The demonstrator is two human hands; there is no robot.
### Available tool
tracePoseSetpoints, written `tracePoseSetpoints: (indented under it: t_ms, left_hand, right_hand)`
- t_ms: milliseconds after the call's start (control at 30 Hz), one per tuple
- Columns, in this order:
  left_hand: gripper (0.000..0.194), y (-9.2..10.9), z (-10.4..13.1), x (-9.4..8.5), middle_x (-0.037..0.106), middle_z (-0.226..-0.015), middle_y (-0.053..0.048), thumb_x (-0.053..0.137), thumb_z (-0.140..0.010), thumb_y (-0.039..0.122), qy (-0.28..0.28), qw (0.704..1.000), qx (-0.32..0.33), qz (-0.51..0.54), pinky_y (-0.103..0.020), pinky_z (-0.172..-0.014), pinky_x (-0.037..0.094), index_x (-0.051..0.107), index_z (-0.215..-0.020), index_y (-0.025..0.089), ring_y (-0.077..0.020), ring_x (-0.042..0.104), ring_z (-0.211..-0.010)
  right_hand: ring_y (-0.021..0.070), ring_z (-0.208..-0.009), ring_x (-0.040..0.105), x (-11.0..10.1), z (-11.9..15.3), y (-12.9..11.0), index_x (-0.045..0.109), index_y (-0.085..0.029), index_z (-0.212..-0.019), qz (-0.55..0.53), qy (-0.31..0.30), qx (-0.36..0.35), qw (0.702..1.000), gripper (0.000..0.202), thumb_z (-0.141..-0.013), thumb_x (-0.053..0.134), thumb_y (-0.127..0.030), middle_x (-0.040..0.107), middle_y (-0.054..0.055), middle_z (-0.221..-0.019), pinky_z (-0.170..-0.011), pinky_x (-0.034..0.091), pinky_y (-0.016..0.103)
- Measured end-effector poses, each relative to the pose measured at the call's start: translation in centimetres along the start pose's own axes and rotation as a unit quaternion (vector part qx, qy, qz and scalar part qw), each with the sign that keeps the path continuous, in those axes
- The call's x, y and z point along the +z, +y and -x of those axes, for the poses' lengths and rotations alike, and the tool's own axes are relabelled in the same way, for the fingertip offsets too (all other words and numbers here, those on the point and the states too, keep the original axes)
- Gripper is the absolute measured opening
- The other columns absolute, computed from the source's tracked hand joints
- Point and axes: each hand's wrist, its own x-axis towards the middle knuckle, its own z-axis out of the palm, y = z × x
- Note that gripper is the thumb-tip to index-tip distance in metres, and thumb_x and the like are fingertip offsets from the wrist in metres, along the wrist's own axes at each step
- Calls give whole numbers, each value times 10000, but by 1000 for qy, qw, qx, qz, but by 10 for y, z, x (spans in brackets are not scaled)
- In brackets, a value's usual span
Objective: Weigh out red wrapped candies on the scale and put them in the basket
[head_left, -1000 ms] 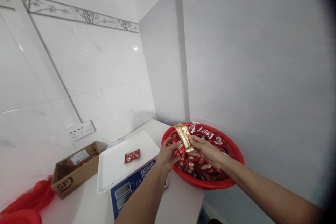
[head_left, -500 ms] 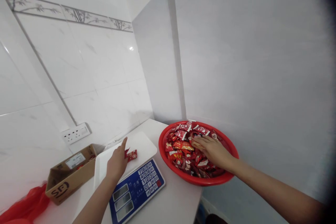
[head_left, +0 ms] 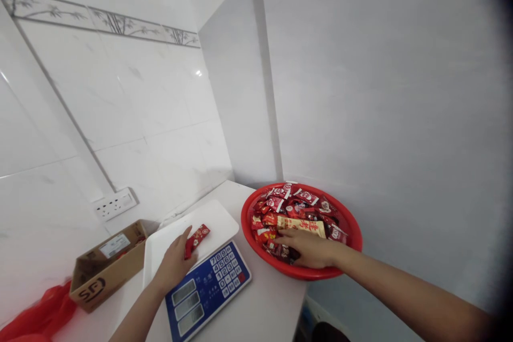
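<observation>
My left hand [head_left: 175, 261] is over the white pan [head_left: 214, 219] of an electronic scale [head_left: 212, 288], closed on a red wrapped snack packet [head_left: 196, 240]. The packet sticks out between thumb and fingers, its far end pointing to the upper right. My right hand [head_left: 306, 248] lies over the near side of a red plastic basket [head_left: 355, 224] full of wrapped snacks. Its fingers are stretched out and touch the packets, with the tips partly hidden among them. A larger cream-gold packet [head_left: 302, 225] with red lettering rests just beyond those fingers.
Left of the scale stands an open cardboard box [head_left: 108, 278] with some red packets inside. A red plastic bag [head_left: 40, 312] lies at the lower left. Tiled walls, one with a power socket [head_left: 115, 204], close off the back of the white table [head_left: 268, 299].
My right hand has moved toward the near side of the basket, and the cream-gold packet now shows on top. My left hand has shifted down-left, with more of the red packet in sight.
</observation>
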Motion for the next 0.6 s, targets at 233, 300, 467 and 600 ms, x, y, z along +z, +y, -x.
tracePoseSetpoints:
  t_ms: [233, 300, 467, 600]
  left_hand:
    - [618, -2, 4, 4, 423, -1361, -105, 489, -766, 435, 40, 998, -31, -22, -528, -1031, 262, 326, -1320, 216, -301, 311, -1295]
    - [609, 7, 3, 5, 380, -1398, -120, 483, -776, 434, 58, 997, -38, -33, -559, -1039, 220, 339, -1320, 201, -323, 231, -1331]
    - [574, 63, -5, 17, 391, -1397, -118, 510, -782, 384, 96, 995, 41, -7, -524, -1073, 190, 376, -1306, 190, -282, 187, -1353]
    - [494, 127, -9, 36, 488, -1323, -91, 551, -759, 335, 9, 984, 147, 95, -438, -1075, 254, 484, -1233, 212, -253, 299, -1313]
  right_hand:
    - [398, -1194, 417, 5, -11, 2, 400, -300, -1331, 92, -2, -9, 996, 811, -571, 672, -230, 434, 134, -1361, -924, 353, 537]
    - [375, -1130, 484, 4, -10, 0, 391, -297, -1336, 95, -6, -9, 995, 821, -566, 656, -193, 471, 133, -1317, -876, 403, 495]
    - [380, -1131, 486, 7, -10, 3, 331, -313, -1362, 54, -16, -11, 998, 883, -545, 606, -122, 448, 136, -1332, -820, 440, 473]
    - [324, -1092, 530, 7, -12, 14, 401, -288, -1323, 15, 7, -28, 999, 865, -507, 549, -44, 497, 114, -1292, -827, 443, 390]
